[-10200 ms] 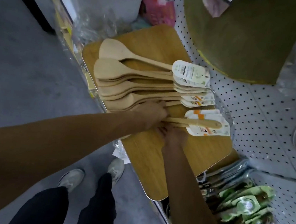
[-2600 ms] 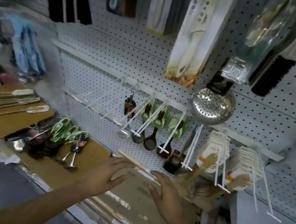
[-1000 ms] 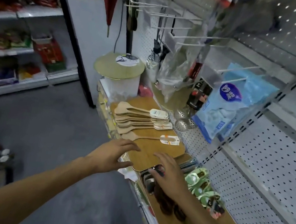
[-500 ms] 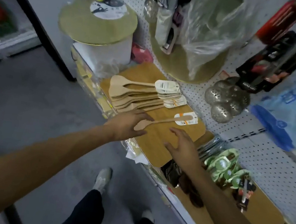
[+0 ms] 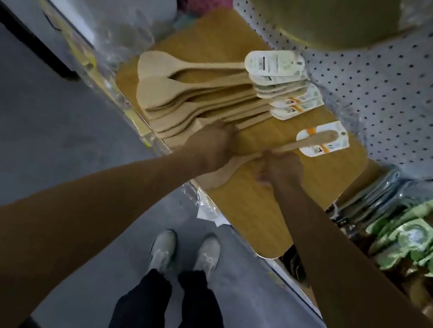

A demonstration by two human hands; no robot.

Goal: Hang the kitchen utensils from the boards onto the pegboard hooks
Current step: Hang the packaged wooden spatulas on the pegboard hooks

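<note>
A single wooden spatula (image 5: 297, 145) with an orange-and-white card lies across the bamboo board (image 5: 253, 212), its pale blade partly under my wrists. My right hand (image 5: 280, 171) is closed around the middle of its handle. My left hand (image 5: 212, 146) presses down right beside it, on the blade end and against the lowest pieces of the stack of wooden spatulas (image 5: 189, 94); its fingers are hidden. The stack fans out on the board's far left, its card labels toward the white pegboard (image 5: 390, 100). No hooks are in view.
Green-carded utensils (image 5: 413, 240) and dark-handled tools lie on the shelf to the right. A large round golden board (image 5: 319, 7) leans on the pegboard above. Plastic-wrapped goods sit at the far left. My shoes (image 5: 185, 252) stand on grey floor below the shelf edge.
My head has tilted down and closer to the board. Both hands have moved forward onto the single spatula; the right hand, which was flat and open, has closed on its handle.
</note>
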